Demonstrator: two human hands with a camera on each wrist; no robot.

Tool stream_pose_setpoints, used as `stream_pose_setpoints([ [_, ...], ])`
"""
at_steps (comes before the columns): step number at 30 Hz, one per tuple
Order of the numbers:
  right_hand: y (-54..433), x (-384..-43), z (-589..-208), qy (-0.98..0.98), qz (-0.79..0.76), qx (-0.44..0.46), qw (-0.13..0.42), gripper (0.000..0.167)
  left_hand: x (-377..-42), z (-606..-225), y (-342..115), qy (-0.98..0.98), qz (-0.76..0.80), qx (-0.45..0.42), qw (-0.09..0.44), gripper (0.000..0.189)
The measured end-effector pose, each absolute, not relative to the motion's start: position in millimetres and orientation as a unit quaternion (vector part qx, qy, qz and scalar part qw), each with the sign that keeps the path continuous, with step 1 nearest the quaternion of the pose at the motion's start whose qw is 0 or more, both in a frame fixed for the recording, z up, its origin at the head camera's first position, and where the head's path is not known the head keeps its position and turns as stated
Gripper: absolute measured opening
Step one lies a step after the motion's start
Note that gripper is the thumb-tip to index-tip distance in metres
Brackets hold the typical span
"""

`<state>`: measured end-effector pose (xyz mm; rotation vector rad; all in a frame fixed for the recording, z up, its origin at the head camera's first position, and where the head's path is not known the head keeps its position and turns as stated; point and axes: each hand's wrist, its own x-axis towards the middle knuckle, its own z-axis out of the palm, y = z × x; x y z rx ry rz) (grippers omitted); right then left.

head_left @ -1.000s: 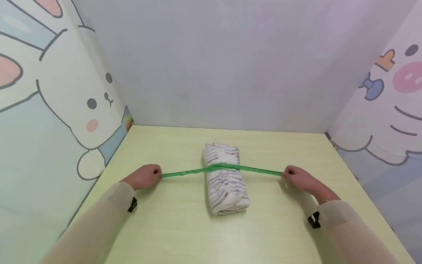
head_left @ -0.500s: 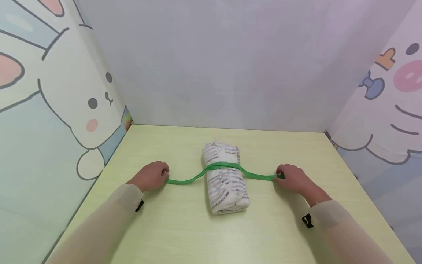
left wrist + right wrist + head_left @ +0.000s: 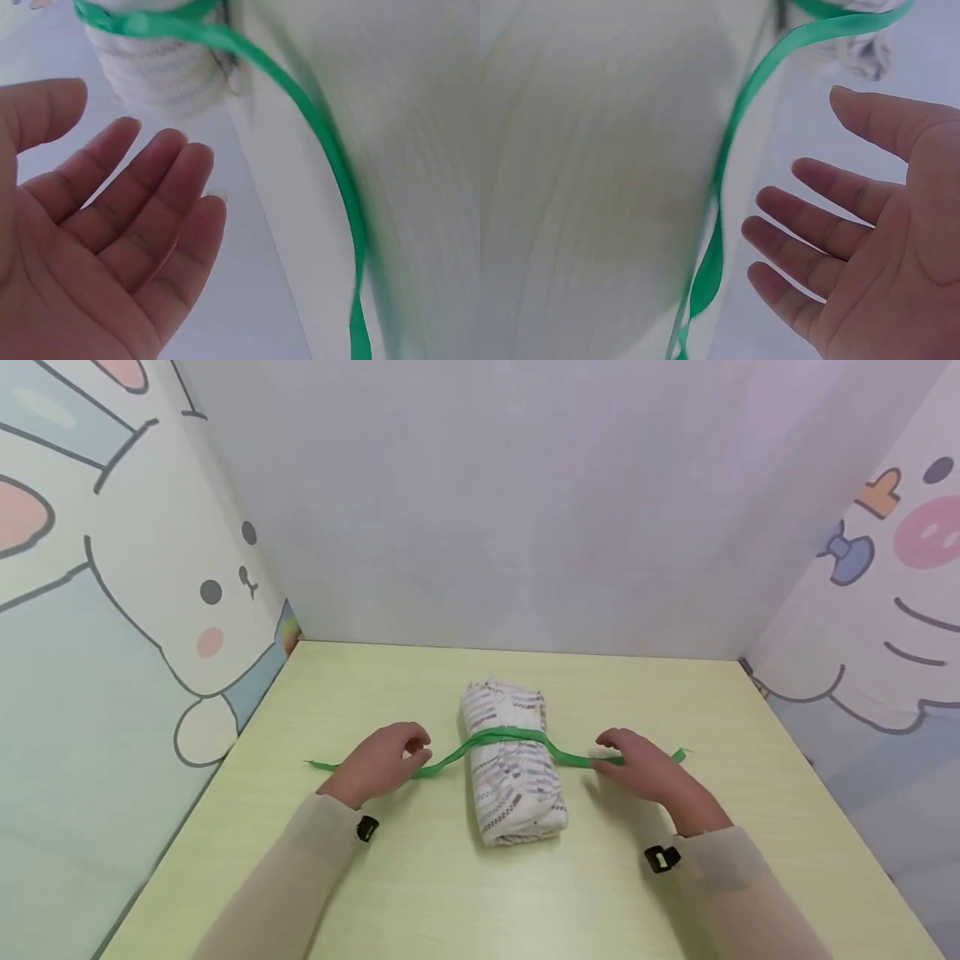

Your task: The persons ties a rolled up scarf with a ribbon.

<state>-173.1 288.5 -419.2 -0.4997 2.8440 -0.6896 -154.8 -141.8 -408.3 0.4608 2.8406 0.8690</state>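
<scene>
A rolled white cloth (image 3: 517,802) with a patterned stripe lies lengthwise in the middle of the table. Around its upper half runs a green ribbon (image 3: 510,734), crossed on top, its two tails trailing out left and right over the tabletop. My left hand (image 3: 381,762) hovers above the left tail, fingers relaxed and apart; in the left wrist view its palm holds nothing and the ribbon (image 3: 330,142) curves past it. On the other side, my right hand (image 3: 637,766) is over the right tail, fingers spread and free of the ribbon (image 3: 739,112) in the right wrist view.
The pale yellow table (image 3: 480,902) ends at a plain grey-white back wall (image 3: 510,510). Side panels with a cartoon rabbit (image 3: 172,568) and a cartoon pig (image 3: 900,593) flank it. Black wrist devices show at both sleeves.
Both hands have let go of the ribbon ends and moved inward toward the cloth. The ribbon, taut a second ago, has slackened, and its loose ends now lie behind the hands.
</scene>
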Motion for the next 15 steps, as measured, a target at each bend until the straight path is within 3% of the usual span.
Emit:
stream_pose_setpoints([
  [6,266,-168,-416,0.941,-0.292,-0.149,0.085,0.054,-150,-411,-109,0.927,0.334,0.157,0.063,0.023],
  [15,235,-165,-428,0.928,-0.325,-0.158,0.089,0.048,-154,-422,-83,0.936,0.297,0.183,0.033,0.019],
])
